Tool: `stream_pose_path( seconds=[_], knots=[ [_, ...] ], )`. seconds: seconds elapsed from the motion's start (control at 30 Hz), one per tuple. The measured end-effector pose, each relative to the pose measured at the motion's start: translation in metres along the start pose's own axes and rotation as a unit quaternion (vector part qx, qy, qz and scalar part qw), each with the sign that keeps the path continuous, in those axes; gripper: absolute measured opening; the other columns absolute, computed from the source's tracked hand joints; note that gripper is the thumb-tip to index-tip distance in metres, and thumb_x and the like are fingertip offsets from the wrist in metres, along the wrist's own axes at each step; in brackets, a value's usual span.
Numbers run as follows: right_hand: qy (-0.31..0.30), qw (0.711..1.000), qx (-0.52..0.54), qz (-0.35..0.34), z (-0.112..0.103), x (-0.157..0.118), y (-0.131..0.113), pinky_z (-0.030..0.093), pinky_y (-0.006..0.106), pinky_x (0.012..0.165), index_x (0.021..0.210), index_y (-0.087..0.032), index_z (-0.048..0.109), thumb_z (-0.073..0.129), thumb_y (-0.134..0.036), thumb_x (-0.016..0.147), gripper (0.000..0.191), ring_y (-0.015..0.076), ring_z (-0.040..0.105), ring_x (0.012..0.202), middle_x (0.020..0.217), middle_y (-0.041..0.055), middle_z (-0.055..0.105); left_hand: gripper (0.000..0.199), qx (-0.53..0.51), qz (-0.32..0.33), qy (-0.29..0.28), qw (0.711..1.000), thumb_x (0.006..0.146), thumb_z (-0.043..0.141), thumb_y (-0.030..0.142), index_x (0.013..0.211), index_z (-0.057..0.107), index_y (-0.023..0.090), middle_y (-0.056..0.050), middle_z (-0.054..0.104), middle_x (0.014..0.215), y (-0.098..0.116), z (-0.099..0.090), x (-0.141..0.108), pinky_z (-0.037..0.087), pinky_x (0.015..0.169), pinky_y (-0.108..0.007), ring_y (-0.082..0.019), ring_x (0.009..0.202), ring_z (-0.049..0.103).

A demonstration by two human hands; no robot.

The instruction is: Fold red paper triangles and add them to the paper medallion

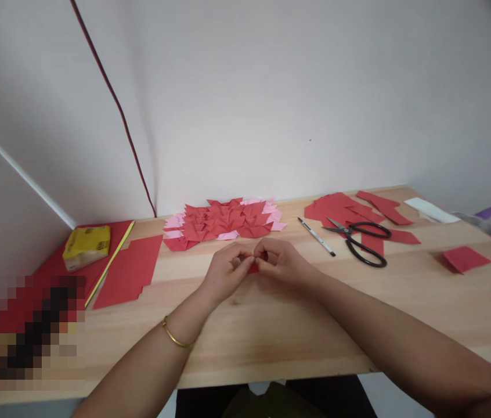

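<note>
Between my two hands, at the middle of the wooden table, is a small piece of red paper (253, 267), mostly hidden by the fingers. My left hand (229, 267) pinches its left side, and my right hand (281, 264) pinches its right side, with the fingertips of both hands meeting. Just behind them lies a pile of folded red and pink paper pieces (228, 220). A gold bangle circles the left wrist.
Black-handled scissors (347, 230) lie open by a pen (316, 237) and red scraps (336, 208) at the right. Farther right sits a red square (465, 259). Red sheets (134, 270) and a yellow packet (87, 247) are left. A wall stands behind.
</note>
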State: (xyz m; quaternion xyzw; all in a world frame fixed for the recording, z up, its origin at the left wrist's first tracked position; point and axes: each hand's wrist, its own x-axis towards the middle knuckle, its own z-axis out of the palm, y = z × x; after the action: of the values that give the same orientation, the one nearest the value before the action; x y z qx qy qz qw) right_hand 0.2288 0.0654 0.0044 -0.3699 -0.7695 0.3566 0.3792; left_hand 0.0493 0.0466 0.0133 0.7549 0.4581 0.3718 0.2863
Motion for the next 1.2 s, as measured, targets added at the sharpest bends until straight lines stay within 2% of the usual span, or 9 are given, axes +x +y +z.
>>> stream_pose_path(
  seconds=[0.17, 0.33, 0.47, 0.57, 0.67, 0.73, 0.9, 1.03, 1.2],
  knots=[
    [0.017, 1.000, -0.008, 0.019, 0.003, 0.001, -0.005, 0.037, 0.022, 0.056, 0.064, -0.018, 0.052, 0.052, -0.015, 0.069, 0.005, 0.0100, 0.046, 0.057, 0.061, -0.0022, 0.053, 0.015, 0.052, 0.063, 0.034, 0.996, 0.085, 0.051, 0.025, 0.075, 0.058, 0.017, -0.002, 0.060, 0.073, 0.004, 0.000, -0.002, 0.040, 0.068, -0.026, -0.014, 0.071, 0.053],
    [0.039, 0.997, -0.025, 0.062, -0.014, 0.007, 0.006, 0.035, 0.024, 0.057, 0.063, -0.018, 0.053, 0.050, -0.015, 0.064, 0.005, 0.0111, 0.045, 0.059, 0.061, -0.0020, 0.052, 0.018, -0.025, -0.032, 0.113, 0.993, 0.084, 0.053, 0.029, 0.072, 0.056, 0.017, 0.000, 0.057, 0.071, -0.007, -0.015, 0.003, 0.039, 0.068, -0.024, -0.013, 0.068, 0.051],
    [0.092, 0.989, -0.019, 0.111, -0.031, 0.009, 0.016, 0.036, 0.024, 0.056, 0.064, -0.018, 0.053, 0.053, -0.021, 0.067, 0.004, 0.0118, 0.045, 0.059, 0.062, -0.0013, 0.052, 0.017, -0.156, -0.107, 0.191, 0.963, 0.077, 0.061, 0.032, 0.072, 0.055, 0.016, 0.003, 0.051, 0.065, -0.018, -0.021, 0.008, 0.037, 0.061, -0.020, -0.010, 0.061, 0.046],
    [0.095, 0.990, -0.009, 0.102, -0.030, 0.008, 0.012, 0.039, 0.026, 0.061, 0.072, -0.018, 0.057, 0.056, -0.030, 0.074, 0.013, 0.0138, 0.050, 0.066, 0.070, 0.0014, 0.058, 0.021, -0.209, -0.151, 0.156, 0.954, 0.075, 0.063, 0.034, 0.069, 0.053, 0.017, 0.006, 0.043, 0.054, -0.016, -0.015, 0.007, 0.029, 0.049, -0.019, -0.007, 0.048, 0.036],
    [0.022, 0.998, 0.012, 0.064, -0.017, 0.005, 0.003, 0.041, 0.027, 0.066, 0.084, -0.018, 0.062, 0.058, -0.036, 0.078, 0.020, 0.0148, 0.054, 0.072, 0.080, 0.0034, 0.063, 0.024, -0.235, -0.173, 0.109, 0.950, 0.076, 0.063, 0.038, 0.069, 0.053, 0.017, 0.007, 0.041, 0.050, -0.011, -0.006, 0.004, 0.026, 0.046, -0.019, -0.007, 0.044, 0.033],
    [-0.001, 0.998, 0.011, 0.066, -0.009, 0.003, 0.001, 0.041, 0.027, 0.065, 0.081, -0.017, 0.062, 0.057, -0.035, 0.080, 0.019, 0.0145, 0.054, 0.070, 0.077, 0.0031, 0.062, 0.024, -0.236, -0.178, 0.091, 0.951, 0.076, 0.063, 0.039, 0.071, 0.054, 0.017, 0.007, 0.043, 0.051, -0.010, -0.004, 0.002, 0.026, 0.046, -0.020, -0.006, 0.044, 0.033],
    [0.039, 0.992, 0.087, 0.088, -0.009, 0.006, 0.006, 0.041, 0.027, 0.064, 0.079, -0.017, 0.060, 0.058, -0.039, 0.079, 0.022, 0.0136, 0.053, 0.068, 0.073, 0.0017, 0.060, 0.023, -0.217, -0.177, 0.031, 0.960, 0.072, 0.068, 0.036, 0.071, 0.058, 0.015, 0.003, 0.053, 0.062, -0.014, -0.005, 0.002, 0.031, 0.051, -0.020, -0.007, 0.053, 0.041],
    [0.049, 0.981, 0.157, 0.098, -0.014, 0.009, 0.011, 0.040, 0.026, 0.062, 0.080, -0.018, 0.059, 0.062, -0.044, 0.076, 0.026, 0.0118, 0.051, 0.064, 0.070, -0.0008, 0.056, 0.023, -0.251, -0.202, -0.031, 0.946, 0.070, 0.069, 0.035, 0.076, 0.062, 0.014, 0.000, 0.060, 0.068, -0.012, -0.005, 0.002, 0.038, 0.058, -0.021, -0.010, 0.061, 0.050],
    [0.046, 0.974, 0.192, 0.108, -0.012, 0.009, 0.014, 0.040, 0.026, 0.061, 0.084, -0.018, 0.060, 0.066, -0.046, 0.075, 0.030, 0.0109, 0.050, 0.063, 0.069, -0.0019, 0.054, 0.024, -0.261, -0.226, -0.035, 0.938, 0.068, 0.071, 0.036, 0.073, 0.063, 0.014, 0.001, 0.061, 0.064, -0.009, -0.004, 0.001, 0.036, 0.057, -0.021, -0.009, 0.057, 0.050]
  ],
)
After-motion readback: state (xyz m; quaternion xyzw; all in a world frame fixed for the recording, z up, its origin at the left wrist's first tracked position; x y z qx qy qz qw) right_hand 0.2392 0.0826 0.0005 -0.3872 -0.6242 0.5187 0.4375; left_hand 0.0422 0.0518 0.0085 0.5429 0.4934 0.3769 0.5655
